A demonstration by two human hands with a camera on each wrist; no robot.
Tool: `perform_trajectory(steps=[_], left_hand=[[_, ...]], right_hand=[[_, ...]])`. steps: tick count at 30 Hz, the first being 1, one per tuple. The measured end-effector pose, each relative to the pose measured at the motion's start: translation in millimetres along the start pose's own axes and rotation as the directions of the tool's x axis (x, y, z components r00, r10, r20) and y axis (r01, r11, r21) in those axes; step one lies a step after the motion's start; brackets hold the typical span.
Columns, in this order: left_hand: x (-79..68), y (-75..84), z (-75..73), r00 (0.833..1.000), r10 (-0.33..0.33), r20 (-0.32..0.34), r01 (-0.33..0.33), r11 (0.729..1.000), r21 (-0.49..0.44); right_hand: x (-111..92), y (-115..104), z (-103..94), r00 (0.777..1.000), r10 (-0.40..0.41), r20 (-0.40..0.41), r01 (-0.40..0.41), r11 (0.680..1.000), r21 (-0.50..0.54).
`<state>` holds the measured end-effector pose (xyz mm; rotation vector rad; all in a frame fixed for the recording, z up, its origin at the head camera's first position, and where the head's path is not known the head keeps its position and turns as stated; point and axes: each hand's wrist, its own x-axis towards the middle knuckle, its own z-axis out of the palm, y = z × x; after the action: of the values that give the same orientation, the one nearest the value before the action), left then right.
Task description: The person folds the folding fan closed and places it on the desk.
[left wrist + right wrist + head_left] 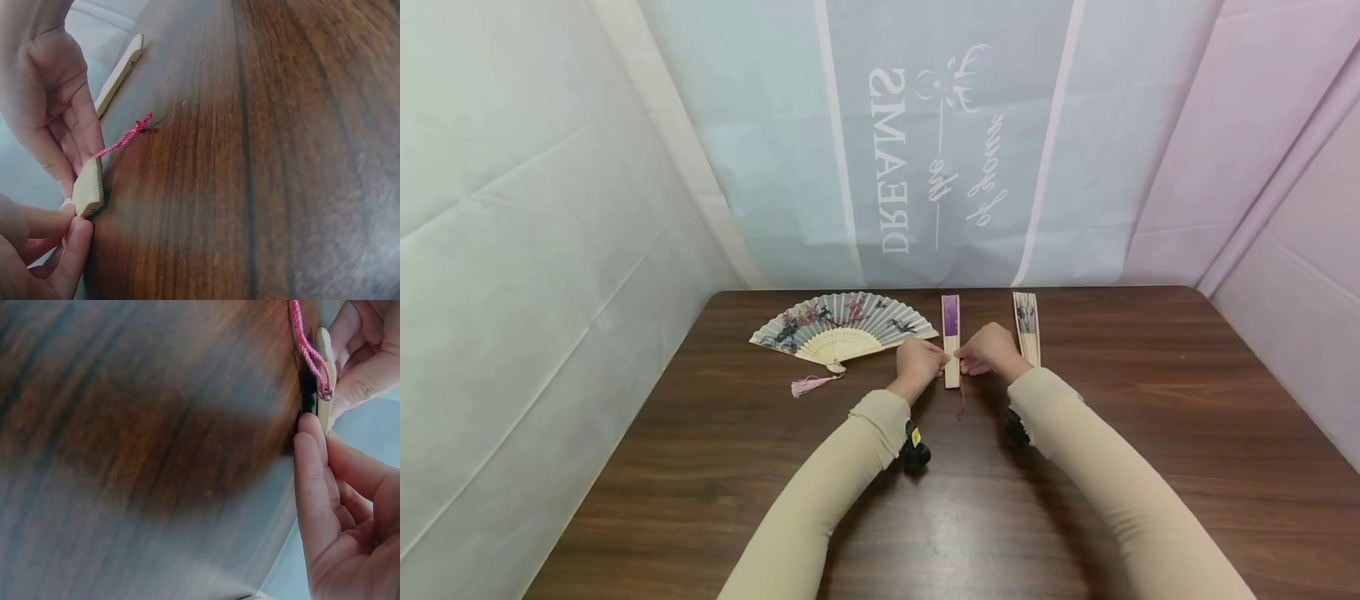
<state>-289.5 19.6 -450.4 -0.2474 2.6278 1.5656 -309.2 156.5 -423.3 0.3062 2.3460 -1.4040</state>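
A folded hand fan with purple cloth [951, 317] and pale ribs lies upright in the view at the table's back middle. My left hand [920, 363] pinches its lower ribs from the left. From the other side my right hand [991, 350] holds the same ribs between thumb and fingers. A twisted pink-red cord [128, 135] trails from the fan's pivot end onto the table in the left wrist view. The right wrist view shows the cord looped through the rivet, with my right fingertips [310, 440] against the fan's edge.
Left of my hands lies an opened fan with painted flowers [838, 321] and a pink tassel [811, 385]. Another folded fan, grey-patterned [1026, 317], lies right, partly behind my right wrist. A hanging cloth [775, 125] rises behind the brown wooden table [715, 483].
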Motion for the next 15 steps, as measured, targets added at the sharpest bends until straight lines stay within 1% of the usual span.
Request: perform_trajectory(steps=[5, 10, 12, 15], left_hand=[[-1.9, 1.3, -0.4, 0.999, 0.048, -0.008, -0.047, 0.996, 0.081], [-2.7, 1.8, -0.2, 0.998, 0.070, -0.009, -0.068, 0.990, 0.121], [-3.3, 2.0, -1.3, 0.997, 0.074, -0.003, -0.073, 0.987, 0.141], [-4.5, 2.8, -6.6, 0.996, 0.083, 0.011, -0.084, 0.982, 0.167]], right_hand=[[-0.1, -0.2, 0.0, 0.999, -0.004, -0.039, 0.002, 0.999, -0.048], [-2.2, 1.3, 0.2, 0.998, -0.030, -0.054, 0.027, 0.997, -0.068], [-2.8, 2.4, 0.1, 0.998, -0.028, -0.052, 0.025, 0.998, -0.058], [-4.9, 5.0, -1.4, 0.999, -0.019, -0.039, 0.019, 1.000, -0.009]])
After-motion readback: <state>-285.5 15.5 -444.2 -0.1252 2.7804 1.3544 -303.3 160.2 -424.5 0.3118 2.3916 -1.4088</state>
